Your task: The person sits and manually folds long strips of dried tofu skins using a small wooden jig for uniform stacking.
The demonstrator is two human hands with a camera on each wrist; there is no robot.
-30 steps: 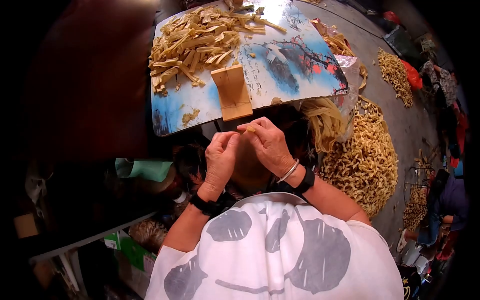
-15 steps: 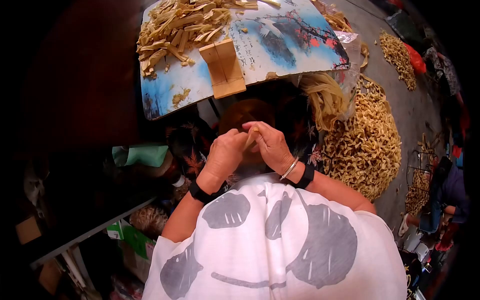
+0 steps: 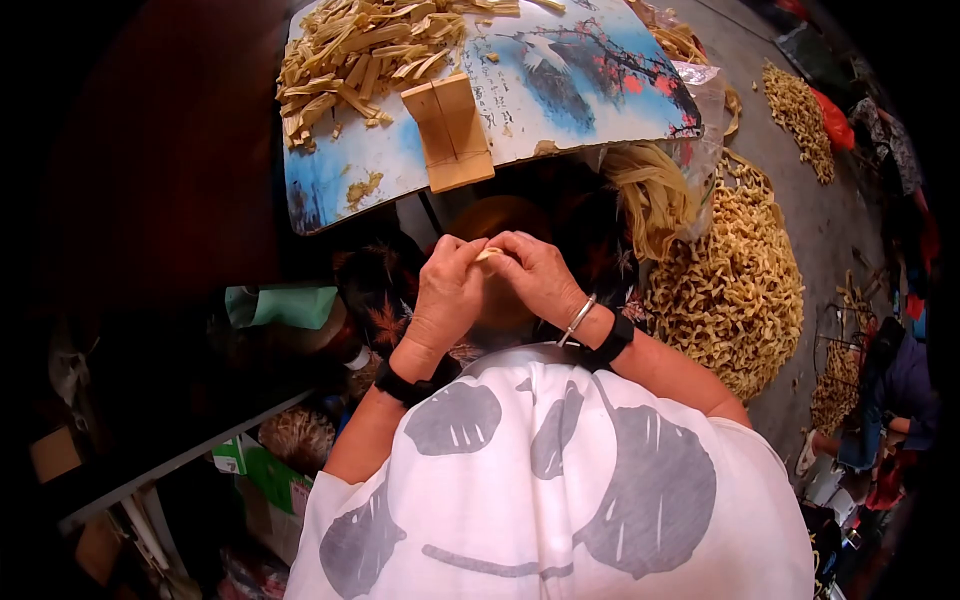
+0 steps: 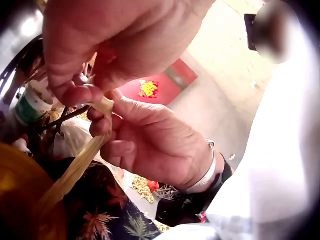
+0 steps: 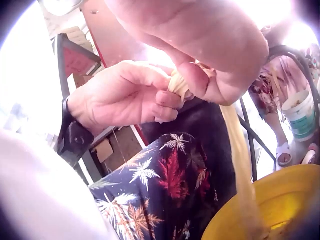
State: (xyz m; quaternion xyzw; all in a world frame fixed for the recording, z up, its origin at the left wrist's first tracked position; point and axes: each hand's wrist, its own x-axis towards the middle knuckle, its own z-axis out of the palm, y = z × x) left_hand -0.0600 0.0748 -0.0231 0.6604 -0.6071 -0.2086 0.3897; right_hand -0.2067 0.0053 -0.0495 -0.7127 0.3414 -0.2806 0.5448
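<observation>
Both hands meet in front of the body, below the table edge. A soft, pale yellow flat strip (image 4: 75,170) is between them, bunched or looped at the fingertips, with its long tail hanging toward a yellow container (image 5: 222,220). My left hand (image 3: 445,295) pinches the folded part between thumb and curled fingers. Thumb and fingers of my right hand (image 3: 545,280) grip the strip right beside it, and the tail drops from under that hand in the right wrist view. Whether the strip is knotted at the fingertips I cannot tell.
Cut yellow strips (image 3: 370,55) lie heaped on the painted table (image 3: 560,90). An angled wooden block (image 3: 448,130) stands at its near edge. Long strips (image 3: 655,195) hang at the right, by a big heap of small twisted pieces (image 3: 725,285). Another person (image 3: 900,390) is far right.
The view has tipped, so the table sits higher. The hands came together and turned around the strip, its tail briefly showing between them; now a small pale fold shows at the fingertips.
</observation>
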